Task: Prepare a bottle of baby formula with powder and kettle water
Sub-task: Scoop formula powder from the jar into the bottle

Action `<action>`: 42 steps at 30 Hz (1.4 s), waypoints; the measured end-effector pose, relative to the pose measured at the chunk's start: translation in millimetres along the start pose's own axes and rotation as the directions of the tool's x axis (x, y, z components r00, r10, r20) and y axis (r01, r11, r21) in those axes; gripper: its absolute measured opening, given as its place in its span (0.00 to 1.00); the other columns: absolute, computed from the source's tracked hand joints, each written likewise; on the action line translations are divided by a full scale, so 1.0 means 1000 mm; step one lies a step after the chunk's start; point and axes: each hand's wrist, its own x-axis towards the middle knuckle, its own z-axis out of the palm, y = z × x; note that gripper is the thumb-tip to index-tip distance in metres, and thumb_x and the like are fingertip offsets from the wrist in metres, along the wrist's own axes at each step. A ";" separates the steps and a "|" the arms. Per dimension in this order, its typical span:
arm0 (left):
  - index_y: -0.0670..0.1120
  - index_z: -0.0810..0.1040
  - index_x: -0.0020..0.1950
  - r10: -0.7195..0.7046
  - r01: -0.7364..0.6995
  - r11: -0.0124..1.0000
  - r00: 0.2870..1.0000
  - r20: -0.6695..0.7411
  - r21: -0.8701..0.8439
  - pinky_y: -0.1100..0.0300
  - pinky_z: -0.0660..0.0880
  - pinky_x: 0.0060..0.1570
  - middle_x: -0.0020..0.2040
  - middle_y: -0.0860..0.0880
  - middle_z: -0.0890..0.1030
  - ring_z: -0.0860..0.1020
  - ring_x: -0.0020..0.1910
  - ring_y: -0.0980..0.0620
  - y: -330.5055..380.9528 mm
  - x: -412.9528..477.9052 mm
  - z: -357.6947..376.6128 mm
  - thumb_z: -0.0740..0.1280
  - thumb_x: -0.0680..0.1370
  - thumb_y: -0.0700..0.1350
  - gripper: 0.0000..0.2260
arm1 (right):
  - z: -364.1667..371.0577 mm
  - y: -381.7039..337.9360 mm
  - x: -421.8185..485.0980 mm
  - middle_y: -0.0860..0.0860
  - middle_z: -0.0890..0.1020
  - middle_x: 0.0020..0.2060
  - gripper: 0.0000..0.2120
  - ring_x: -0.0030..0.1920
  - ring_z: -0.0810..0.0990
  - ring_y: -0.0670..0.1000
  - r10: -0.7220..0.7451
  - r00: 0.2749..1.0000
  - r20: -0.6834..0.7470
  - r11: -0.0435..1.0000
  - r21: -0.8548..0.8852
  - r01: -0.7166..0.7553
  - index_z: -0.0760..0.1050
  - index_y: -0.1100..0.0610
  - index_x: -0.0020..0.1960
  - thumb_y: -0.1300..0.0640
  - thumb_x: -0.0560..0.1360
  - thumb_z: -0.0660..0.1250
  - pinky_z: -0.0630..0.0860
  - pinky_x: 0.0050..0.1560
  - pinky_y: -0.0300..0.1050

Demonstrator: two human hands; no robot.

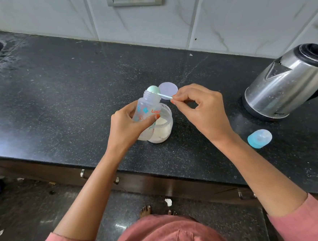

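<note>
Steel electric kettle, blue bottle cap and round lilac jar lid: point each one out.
Steel electric kettle [285, 87]: head view, shiny side wall.
Blue bottle cap [259, 138]: head view, its middle.
Round lilac jar lid [169, 89]: head view, flat face.

The person wears a loose salmon-pink top [166, 234] whose sleeves [308, 221] end near the elbows. Orange polish covers the nails [157, 117] of the left hand [125, 126] and right hand [202, 109]. The feet [145, 211] are bare.

The bottle [146, 111] bears orange-red letters reading "LUVLA", the word running off round its side. Right of the bottle, the kettle [287, 85] has small lettering on its base, too blurred to read.
</note>
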 end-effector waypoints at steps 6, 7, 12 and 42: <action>0.54 0.81 0.52 -0.004 0.004 1.000 1.000 0.007 -0.028 0.69 0.75 0.43 0.44 0.59 0.83 0.81 0.44 0.62 -0.002 0.000 -0.001 0.76 0.68 0.46 0.14 | 0.002 0.000 0.000 0.58 0.82 0.36 0.03 0.40 0.76 0.49 -0.044 0.999 0.004 0.999 -0.016 0.044 0.78 0.66 0.37 0.67 0.69 0.70 0.76 0.38 0.40; 0.55 0.80 0.52 -0.002 0.002 1.000 1.000 0.006 -0.028 0.69 0.75 0.43 0.44 0.59 0.83 0.81 0.44 0.62 -0.002 0.000 -0.001 0.76 0.68 0.46 0.14 | 0.002 0.000 0.000 0.58 0.82 0.36 0.03 0.40 0.76 0.49 -0.049 0.999 0.003 0.999 -0.017 0.049 0.78 0.67 0.37 0.67 0.69 0.70 0.76 0.38 0.39; 0.55 0.81 0.51 0.010 -0.010 0.999 1.000 0.004 -0.042 0.69 0.76 0.44 0.43 0.60 0.83 0.81 0.44 0.62 -0.003 0.000 -0.002 0.76 0.68 0.46 0.13 | 0.004 0.000 0.000 0.58 0.82 0.37 0.03 0.41 0.76 0.48 -0.083 0.997 -0.004 0.996 -0.036 0.083 0.78 0.66 0.37 0.68 0.69 0.70 0.76 0.40 0.37; 0.57 0.79 0.53 0.040 -0.040 0.999 0.999 0.011 0.017 0.63 0.77 0.49 0.44 0.60 0.83 0.80 0.46 0.63 -0.008 0.000 -0.006 0.76 0.67 0.47 0.16 | 0.003 -0.006 -0.006 0.50 0.81 0.37 0.01 0.41 0.79 0.43 0.114 0.993 -0.014 0.985 0.136 -0.111 0.80 0.64 0.39 0.68 0.68 0.71 0.76 0.42 0.30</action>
